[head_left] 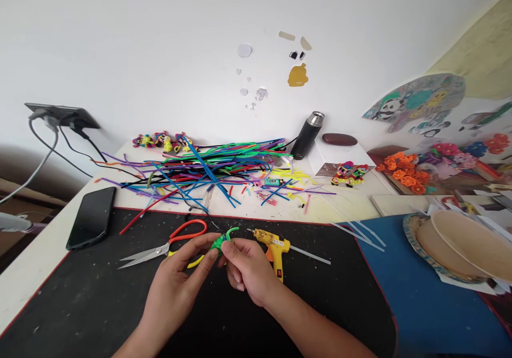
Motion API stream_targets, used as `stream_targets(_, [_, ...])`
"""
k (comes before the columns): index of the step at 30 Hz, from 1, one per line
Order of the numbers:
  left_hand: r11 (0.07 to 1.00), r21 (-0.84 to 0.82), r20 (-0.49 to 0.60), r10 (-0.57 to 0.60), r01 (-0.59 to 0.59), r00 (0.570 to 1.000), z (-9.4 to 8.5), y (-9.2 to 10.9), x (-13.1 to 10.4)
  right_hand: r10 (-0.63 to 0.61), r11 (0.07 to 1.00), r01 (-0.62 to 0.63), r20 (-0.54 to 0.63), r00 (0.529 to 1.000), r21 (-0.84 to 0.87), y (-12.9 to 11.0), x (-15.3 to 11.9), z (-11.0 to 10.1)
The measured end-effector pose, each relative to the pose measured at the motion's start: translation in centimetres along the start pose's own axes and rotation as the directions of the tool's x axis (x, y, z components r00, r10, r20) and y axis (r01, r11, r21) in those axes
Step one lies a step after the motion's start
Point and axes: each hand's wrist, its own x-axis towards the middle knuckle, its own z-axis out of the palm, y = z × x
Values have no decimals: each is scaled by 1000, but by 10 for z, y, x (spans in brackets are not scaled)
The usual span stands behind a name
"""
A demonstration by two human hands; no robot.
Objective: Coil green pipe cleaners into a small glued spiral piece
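Observation:
Between my two hands is a small coil of green pipe cleaner (218, 242), with one curved free end sticking up to the right. My left hand (180, 272) pinches it between thumb and forefinger. My right hand (250, 267) has its fingertips closed on the other side of the same piece. Scissors (162, 249) with an orange and a yellow handle lie open on the mat behind my left hand, their handles partly covered. Just behind my right hand rests a yellow hot glue gun (276, 246), a clear glue stick (310, 254) poking from its back.
A heap of coloured pipe cleaners (208, 166) spreads along the wall. The black mat (80, 294) fills the front, with a phone (92, 217) at left. A black thermos (307, 136) and finished figures (349, 174) stand behind. Bowls (460, 246) sit on the blue mat at right.

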Motion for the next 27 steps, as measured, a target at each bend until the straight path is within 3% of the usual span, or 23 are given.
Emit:
stream_targets(6, [996,-66,14,-65,65,998,0,3,-1,4,1000,-4,-8,1000,21,-2,0,1])
stream_targets(14, [958,-226,143,-145,175,979,-2,7,3,29,999,-28,-29,999,34,-2,1,0])
stream_targets(27, [901,-333,159,-236,277,959,-2,5,8,62,998,-62,-38,997,-10,2,2,2])
